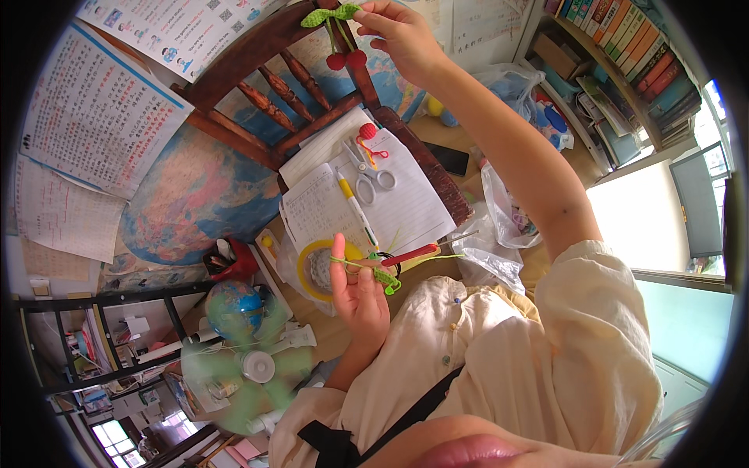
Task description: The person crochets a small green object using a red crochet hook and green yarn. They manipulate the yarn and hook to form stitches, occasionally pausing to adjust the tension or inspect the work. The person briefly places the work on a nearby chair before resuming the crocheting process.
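At the top of a wooden chair's back, my right hand (404, 38) pinches the tip of a green crocheted leaf (325, 17). Two red crocheted cherries (345, 60) hang below it on green stems. Nearer my body, my left hand (360, 298) grips a small green crocheted piece (386, 281) between thumb and fingers. Green yarn wraps its raised index finger. A red-handled crochet hook (412, 255) lies across by the left fingertips; how it is held is partly hidden. Grey-handled scissors (367, 178), a multicolour pen (354, 205) and a red crocheted ball (367, 130) rest on an open notebook (409, 181).
The notebook lies on the seat of the wooden chair (458, 202). A yellow-rimmed roll (304, 275) sits left of my hand. Plastic bags (491, 251) and a black phone (447, 158) are to the right. A green fan (257, 367) spins at lower left, near a globe (234, 310).
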